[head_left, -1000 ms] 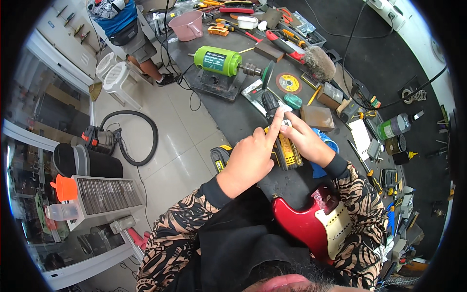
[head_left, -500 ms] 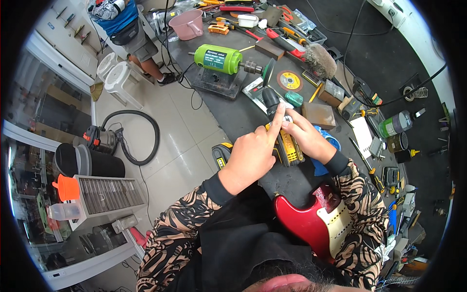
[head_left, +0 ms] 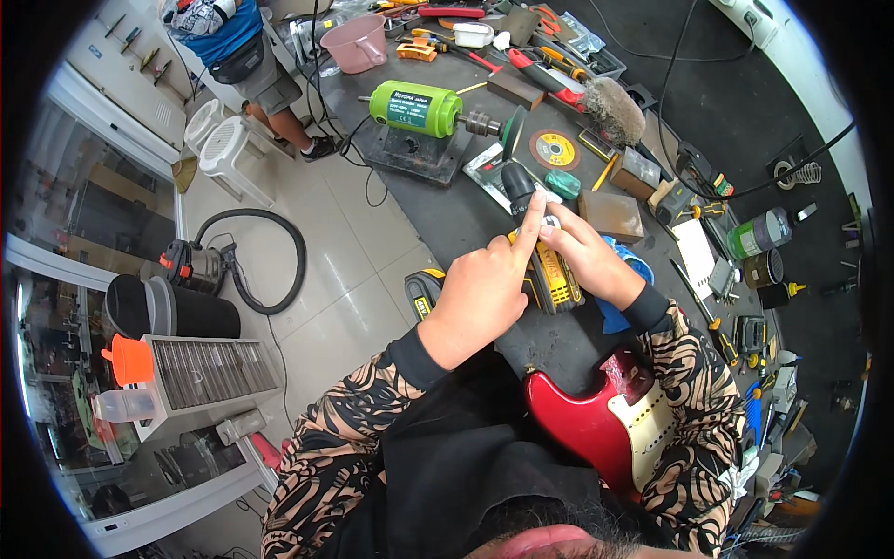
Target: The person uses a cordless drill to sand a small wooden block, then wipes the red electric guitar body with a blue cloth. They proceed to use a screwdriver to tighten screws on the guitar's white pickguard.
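Note:
A yellow and black cordless drill (head_left: 557, 284) lies sideways on the dark bench, its black chuck (head_left: 518, 184) pointing away from me. My left hand (head_left: 480, 298) is closed over the drill's handle, with the index finger stretched along the body toward the chuck. The yellow and black battery (head_left: 424, 293) sticks out to the left of that hand. Against the drill's upper right side is my right hand (head_left: 596, 265), thumb and forefinger pinched together beside the left index fingertip. A small pale bit shows between them, too small to name.
Close to my body lies a red guitar body (head_left: 577, 419) with a cream pickguard (head_left: 643, 433). Beyond the drill stands a green bench grinder (head_left: 410, 110), with a cutting disc (head_left: 555, 149) to its right. Many tools crowd the bench. A person (head_left: 265, 84) stands at the far left.
My left index fingertip has shifted very slightly toward the chuck. The drill and my right hand stay practically where they were.

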Motion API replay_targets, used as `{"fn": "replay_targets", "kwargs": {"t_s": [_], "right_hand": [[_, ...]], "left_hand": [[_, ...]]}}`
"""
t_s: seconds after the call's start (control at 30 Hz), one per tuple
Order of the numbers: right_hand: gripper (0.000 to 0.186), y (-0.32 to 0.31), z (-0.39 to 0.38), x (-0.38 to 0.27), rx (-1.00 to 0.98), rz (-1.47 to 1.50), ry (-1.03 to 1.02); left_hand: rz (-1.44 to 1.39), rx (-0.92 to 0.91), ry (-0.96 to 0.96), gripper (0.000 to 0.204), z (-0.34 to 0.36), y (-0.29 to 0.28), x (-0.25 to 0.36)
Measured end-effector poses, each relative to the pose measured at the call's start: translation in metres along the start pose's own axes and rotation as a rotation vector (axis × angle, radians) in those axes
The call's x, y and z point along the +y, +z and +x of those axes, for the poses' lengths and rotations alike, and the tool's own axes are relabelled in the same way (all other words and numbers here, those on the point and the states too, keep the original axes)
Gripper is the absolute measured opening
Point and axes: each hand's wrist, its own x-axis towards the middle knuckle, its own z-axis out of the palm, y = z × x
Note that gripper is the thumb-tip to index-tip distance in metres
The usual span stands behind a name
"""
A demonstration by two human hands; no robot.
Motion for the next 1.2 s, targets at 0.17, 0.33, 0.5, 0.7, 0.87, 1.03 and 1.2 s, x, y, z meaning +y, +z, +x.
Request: {"fn": "replay_targets", "kwargs": {"t_s": [0.17,0.33,0.5,0.7,0.87,1.03,1.2], "right_hand": [[0.056,0.000,0.001,0.004,-0.004,0.063,0.012],[0.057,0.000,0.001,0.005,-0.008,0.039,-0.005],[0.059,0.000,0.001,0.006,0.006,0.032,-0.001],[0.061,-0.001,-0.001,0.004,0.016,0.003,0.011],[0.060,-0.001,0.000,0.007,0.026,-0.030,-0.020],[0.056,-0.001,0.002,0.012,0.019,0.015,-0.019],[0.051,-0.001,0.000,0.004,0.010,0.023,0.002]], "left_hand": [[-0.013,0.011,0.008,0.125,-0.001,-0.001,0.001],[-0.012,0.019,0.014,0.124,-0.001,0.001,0.000],[-0.001,0.008,0.010,0.124,-0.001,-0.001,0.000],[-0.007,0.018,0.028,0.125,-0.001,0.000,-0.001],[0.002,0.004,0.026,0.125,0.000,-0.002,0.000],[0.020,0.004,0.024,0.126,0.001,-0.002,0.000],[0.018,-0.001,0.014,0.126,0.002,-0.002,0.000]]}}
